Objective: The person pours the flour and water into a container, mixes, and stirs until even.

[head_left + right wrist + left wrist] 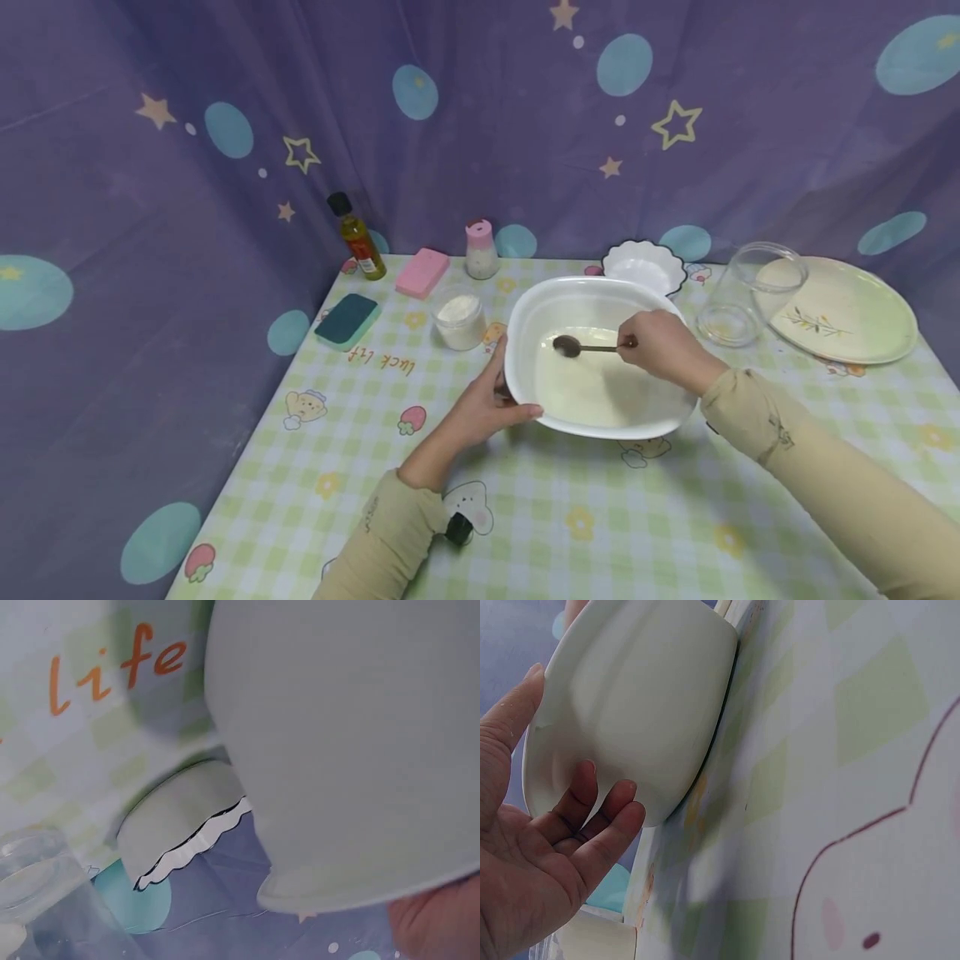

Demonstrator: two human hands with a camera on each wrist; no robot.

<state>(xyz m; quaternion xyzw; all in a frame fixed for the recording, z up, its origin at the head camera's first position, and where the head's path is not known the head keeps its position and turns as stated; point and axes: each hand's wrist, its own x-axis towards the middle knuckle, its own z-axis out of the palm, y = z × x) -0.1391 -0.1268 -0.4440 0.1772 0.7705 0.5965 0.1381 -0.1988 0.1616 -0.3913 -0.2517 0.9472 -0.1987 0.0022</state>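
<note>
Looks like mid-stir: the right hand (660,343) is pinching a spoon (573,346) inside the white bowl (525,333) mid-bench, while the left hand (487,406) fingers are cupping its rim, tilting it. Liquid's already in.

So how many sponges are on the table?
2. A green sponge lies at the table's far left edge, and a pink sponge lies behind it, beside the oil bottle. None seem hidden.
</note>
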